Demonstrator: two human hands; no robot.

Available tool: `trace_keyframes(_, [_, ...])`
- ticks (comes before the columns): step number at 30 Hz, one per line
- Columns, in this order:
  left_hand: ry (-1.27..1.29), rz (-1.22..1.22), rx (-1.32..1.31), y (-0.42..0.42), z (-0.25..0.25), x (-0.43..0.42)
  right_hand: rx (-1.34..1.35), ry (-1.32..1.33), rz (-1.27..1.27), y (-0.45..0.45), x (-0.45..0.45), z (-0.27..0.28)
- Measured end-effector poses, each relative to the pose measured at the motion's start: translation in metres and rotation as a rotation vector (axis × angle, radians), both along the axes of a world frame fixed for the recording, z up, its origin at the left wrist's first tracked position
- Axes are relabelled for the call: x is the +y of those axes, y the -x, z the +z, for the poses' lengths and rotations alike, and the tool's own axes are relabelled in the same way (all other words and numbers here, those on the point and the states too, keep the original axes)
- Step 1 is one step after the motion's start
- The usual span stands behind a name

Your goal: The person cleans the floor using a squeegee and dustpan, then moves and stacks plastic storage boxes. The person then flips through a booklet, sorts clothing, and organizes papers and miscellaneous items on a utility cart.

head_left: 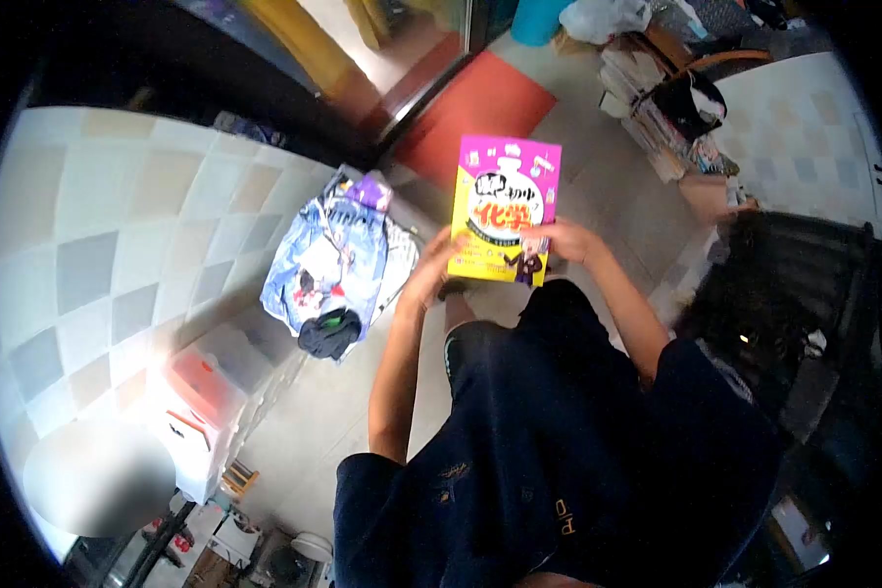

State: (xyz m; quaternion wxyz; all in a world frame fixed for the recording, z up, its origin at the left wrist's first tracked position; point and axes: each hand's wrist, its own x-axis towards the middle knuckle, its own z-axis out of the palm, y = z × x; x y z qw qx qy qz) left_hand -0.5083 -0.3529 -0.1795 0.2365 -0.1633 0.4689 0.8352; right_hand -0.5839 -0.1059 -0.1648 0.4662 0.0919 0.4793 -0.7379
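Observation:
A book point(505, 211) with a magenta and yellow cover and large Chinese lettering is held out in front of my body, its front facing up at me. My left hand point(429, 267) grips its lower left edge, with the fingers partly out of sight behind the cover. On the other side, my right hand point(566, 242) is closed on the lower right edge, thumb lying over the cover. The book looks closed and roughly upright in the view.
A blue bag point(335, 255) heaped with clothes stands on the floor by the tiled wall point(118, 255). Beyond the book lies a red mat point(480, 103) at a doorway. Stacked books and papers point(647, 108) are at the upper right. Storage boxes point(204, 392) sit at the lower left.

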Motion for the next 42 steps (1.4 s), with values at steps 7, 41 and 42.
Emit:
trace_keyframes(7, [-0.095, -0.085, -0.204, 0.019, 0.005, 0.17, 0.051, -0.04, 0.014, 0.008, 0.158, -0.017])
trace_keyframes(41, [0.383, -0.861, 0.29, 0.395, -0.143, 0.866, -0.358, -0.23, -1.436, 0.053, 0.627, -0.147])
trace_keyframes(42, [0.451, -0.899, 0.269, 0.404, -0.146, 0.89, -0.442, -0.235, -1.44, 0.045, 0.634, -0.147])
